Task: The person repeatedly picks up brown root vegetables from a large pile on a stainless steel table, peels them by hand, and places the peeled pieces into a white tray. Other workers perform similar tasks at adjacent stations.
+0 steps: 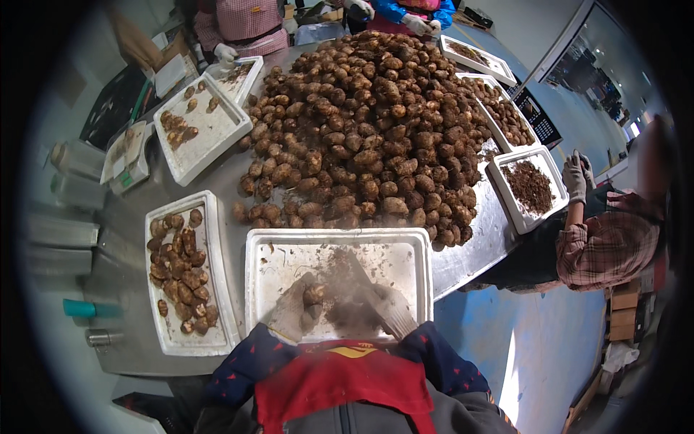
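Note:
My left hand, in a pale knit glove, grips a brown taro corm over the white foam tray in front of me. My right hand, gloved alike, is shut on what looks like a knife. Its blurred blade points away from me over the tray; the handle is hidden in the glove. Dark soil and peel crumbs lie between my hands on the tray floor. Just beyond the tray's far rim rises a large heap of taro corms.
On the steel table, a foam tray of corms stands left. Behind it are another tray and a scale. At right is a tray of brown crumbs beside a co-worker. Other gloved people stand across the table.

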The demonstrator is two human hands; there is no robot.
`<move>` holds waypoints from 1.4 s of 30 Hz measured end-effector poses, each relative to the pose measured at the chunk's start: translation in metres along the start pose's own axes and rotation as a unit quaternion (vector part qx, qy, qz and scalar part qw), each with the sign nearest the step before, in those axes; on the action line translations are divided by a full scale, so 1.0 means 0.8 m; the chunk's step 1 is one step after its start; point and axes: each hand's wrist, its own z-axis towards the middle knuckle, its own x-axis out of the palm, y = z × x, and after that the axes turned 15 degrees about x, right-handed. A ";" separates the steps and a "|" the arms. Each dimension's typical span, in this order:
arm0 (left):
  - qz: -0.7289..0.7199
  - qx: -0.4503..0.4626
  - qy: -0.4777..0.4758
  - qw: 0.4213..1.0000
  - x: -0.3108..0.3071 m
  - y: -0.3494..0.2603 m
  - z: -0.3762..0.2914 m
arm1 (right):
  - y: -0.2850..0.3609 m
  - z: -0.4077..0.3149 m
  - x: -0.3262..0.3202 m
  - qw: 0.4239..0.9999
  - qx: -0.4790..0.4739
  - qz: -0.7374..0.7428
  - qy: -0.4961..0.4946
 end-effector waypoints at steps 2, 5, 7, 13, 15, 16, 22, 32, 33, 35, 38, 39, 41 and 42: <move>-0.032 -0.049 -0.006 0.998 0.004 -0.003 0.009 | 0.003 -0.006 0.006 0.986 -0.042 -0.159 0.001; -0.052 -0.148 0.002 0.988 0.003 -0.001 0.020 | -0.001 0.005 0.022 0.942 -0.102 -0.319 -0.010; -0.068 -0.141 0.122 0.980 -0.011 -0.009 0.013 | -0.006 0.019 0.014 0.976 -0.156 -0.149 0.000; -0.187 -0.150 0.261 0.935 -0.021 0.002 0.025 | -0.013 0.009 0.022 0.971 -0.151 -0.184 -0.001; -0.083 -0.134 0.154 0.975 -0.006 -0.002 0.016 | -0.019 0.019 0.024 0.972 -0.138 -0.190 -0.011; -0.041 -0.136 0.113 0.983 0.010 -0.015 0.002 | -0.011 0.013 0.017 0.991 -0.048 -0.125 -0.001; -0.227 -0.110 0.327 0.911 -0.031 -0.004 0.015 | -0.013 -0.003 -0.035 0.963 0.025 -0.215 -0.158; 0.364 0.153 0.212 0.894 0.020 -0.026 -0.015 | 0.075 -0.068 -0.005 0.835 -0.134 -0.512 -0.151; 0.400 0.227 0.256 0.850 0.012 -0.019 -0.010 | 0.083 -0.064 0.006 0.813 -0.152 -0.549 -0.119; 0.503 0.494 0.336 0.625 -0.010 -0.005 0.021 | 0.074 -0.044 0.013 0.785 -0.238 -0.568 -0.063; 0.425 0.088 0.222 0.873 0.045 -0.053 -0.015 | 0.057 -0.001 0.020 0.753 -0.260 -0.602 -0.051; 0.478 0.175 0.245 0.825 0.027 -0.043 -0.001 | 0.066 -0.007 0.026 0.747 -0.253 -0.613 -0.050; 0.546 0.308 0.264 0.733 -0.037 0.006 0.051 | 0.078 -0.012 0.036 0.739 -0.235 -0.629 -0.048; 0.568 0.358 0.261 0.694 -0.063 0.030 0.075 | 0.082 -0.013 0.039 0.738 -0.223 -0.635 -0.052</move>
